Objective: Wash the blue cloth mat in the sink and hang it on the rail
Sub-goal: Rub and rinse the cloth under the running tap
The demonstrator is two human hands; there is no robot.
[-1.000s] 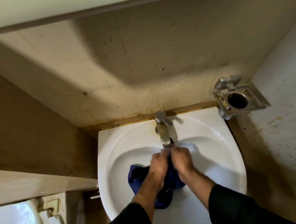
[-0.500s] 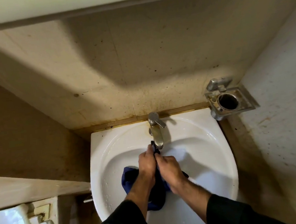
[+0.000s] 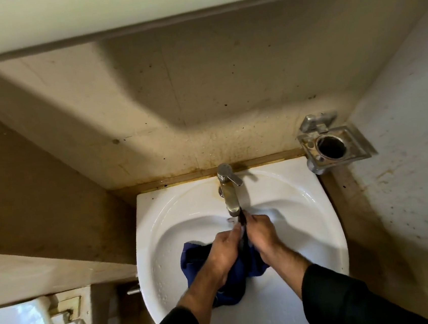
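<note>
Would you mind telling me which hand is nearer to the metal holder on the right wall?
The right hand. It grips the blue cloth mat below the tap, on the side toward the metal holder; the left hand sits beyond it, farther away.

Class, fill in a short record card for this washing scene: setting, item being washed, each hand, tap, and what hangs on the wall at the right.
setting: white sink in a wall corner
item: blue cloth mat, bunched in the basin
left hand: grips the mat
right hand: grips the mat, pressed close against the left hand
tap: metal, spout just above the hands; running water cannot be told
wall fitting: empty metal holder at the right
rail: not in view
</note>
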